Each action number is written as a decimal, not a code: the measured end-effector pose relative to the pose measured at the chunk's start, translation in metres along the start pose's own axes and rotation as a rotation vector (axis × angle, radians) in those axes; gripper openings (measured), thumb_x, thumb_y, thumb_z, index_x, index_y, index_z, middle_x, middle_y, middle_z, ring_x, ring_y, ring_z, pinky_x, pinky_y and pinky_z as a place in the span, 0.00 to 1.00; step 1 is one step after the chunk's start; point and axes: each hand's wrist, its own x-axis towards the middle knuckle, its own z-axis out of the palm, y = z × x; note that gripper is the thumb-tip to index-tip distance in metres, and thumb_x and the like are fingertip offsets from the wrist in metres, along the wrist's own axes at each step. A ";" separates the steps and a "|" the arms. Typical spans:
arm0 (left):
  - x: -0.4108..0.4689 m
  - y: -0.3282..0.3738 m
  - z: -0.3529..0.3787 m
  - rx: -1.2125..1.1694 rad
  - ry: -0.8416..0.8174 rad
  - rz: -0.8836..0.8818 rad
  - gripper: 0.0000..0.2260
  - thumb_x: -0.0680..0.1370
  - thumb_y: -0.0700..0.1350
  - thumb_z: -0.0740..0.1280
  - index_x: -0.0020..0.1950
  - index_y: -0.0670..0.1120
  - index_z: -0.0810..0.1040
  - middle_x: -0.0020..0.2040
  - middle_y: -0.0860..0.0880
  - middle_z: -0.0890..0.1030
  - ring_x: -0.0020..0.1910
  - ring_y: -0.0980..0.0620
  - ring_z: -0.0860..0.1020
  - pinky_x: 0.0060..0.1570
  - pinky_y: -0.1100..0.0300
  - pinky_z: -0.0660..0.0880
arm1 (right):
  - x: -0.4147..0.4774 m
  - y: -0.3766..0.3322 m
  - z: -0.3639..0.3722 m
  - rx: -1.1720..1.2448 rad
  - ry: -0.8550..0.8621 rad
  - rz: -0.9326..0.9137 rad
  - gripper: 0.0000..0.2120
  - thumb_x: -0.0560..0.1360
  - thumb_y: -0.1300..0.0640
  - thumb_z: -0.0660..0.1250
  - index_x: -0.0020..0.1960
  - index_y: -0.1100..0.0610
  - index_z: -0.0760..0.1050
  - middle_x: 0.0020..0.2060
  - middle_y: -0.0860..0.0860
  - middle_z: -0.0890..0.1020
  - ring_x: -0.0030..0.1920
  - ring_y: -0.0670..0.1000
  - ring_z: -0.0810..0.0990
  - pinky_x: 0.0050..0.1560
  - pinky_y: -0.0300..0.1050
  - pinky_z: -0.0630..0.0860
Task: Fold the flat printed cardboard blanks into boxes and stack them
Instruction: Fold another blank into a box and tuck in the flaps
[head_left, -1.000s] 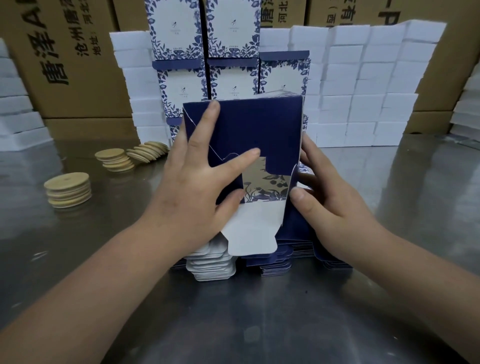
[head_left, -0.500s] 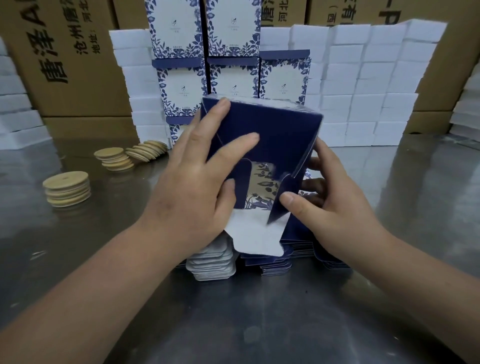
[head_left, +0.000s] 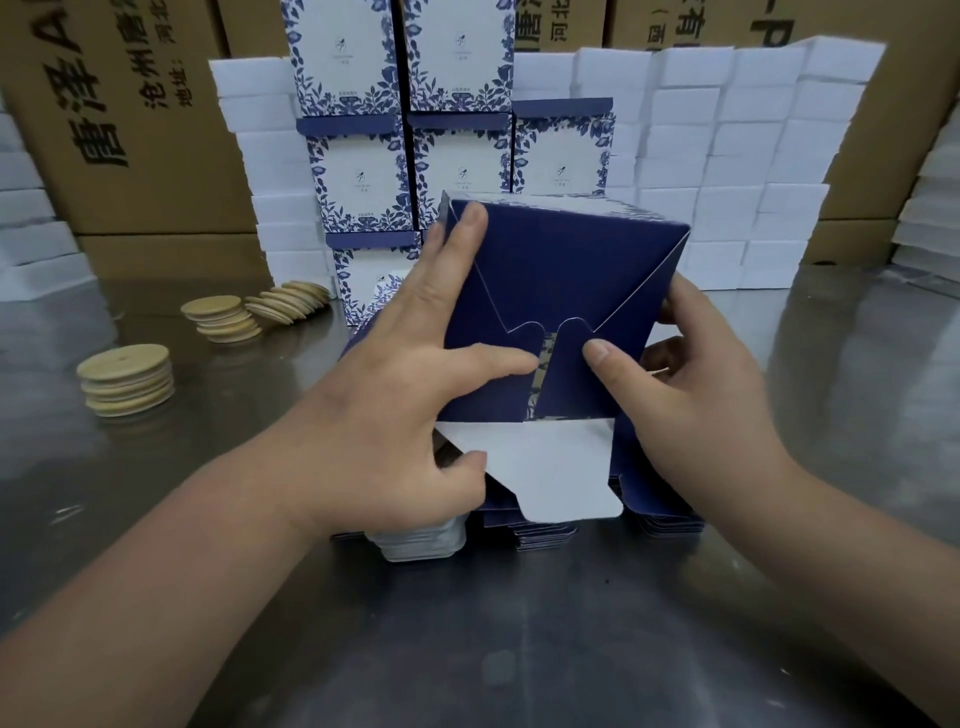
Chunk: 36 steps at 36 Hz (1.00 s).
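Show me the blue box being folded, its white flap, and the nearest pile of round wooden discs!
dark blue box (head_left: 566, 270): head view, on its upper blue panel.
white flap (head_left: 550, 467): head view, middle of the flap.
stack of round wooden discs (head_left: 125, 365): head view, on the top disc.

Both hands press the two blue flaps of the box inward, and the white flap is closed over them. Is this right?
Not so: in the head view the white flap hangs open below the two blue flaps of the box; left hand and right hand do press these.
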 end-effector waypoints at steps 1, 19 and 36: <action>0.000 0.000 0.000 0.006 -0.010 -0.004 0.25 0.65 0.48 0.66 0.61 0.61 0.67 0.72 0.61 0.32 0.75 0.54 0.39 0.72 0.67 0.48 | 0.000 0.000 0.000 -0.009 0.005 -0.005 0.17 0.67 0.45 0.65 0.48 0.24 0.66 0.52 0.38 0.76 0.39 0.37 0.76 0.38 0.25 0.70; 0.001 -0.001 -0.007 0.033 -0.161 -0.101 0.37 0.63 0.56 0.69 0.63 0.72 0.50 0.68 0.67 0.25 0.73 0.63 0.35 0.67 0.67 0.46 | 0.000 0.007 0.002 0.019 0.088 0.026 0.28 0.68 0.45 0.65 0.67 0.34 0.64 0.54 0.29 0.76 0.37 0.38 0.79 0.37 0.26 0.71; 0.001 -0.003 0.007 -0.021 0.469 -0.198 0.19 0.70 0.53 0.68 0.57 0.44 0.78 0.69 0.52 0.61 0.65 0.58 0.68 0.64 0.64 0.68 | -0.002 -0.001 -0.001 -0.109 -0.036 -0.046 0.20 0.73 0.50 0.63 0.63 0.34 0.66 0.52 0.37 0.75 0.40 0.40 0.74 0.40 0.24 0.67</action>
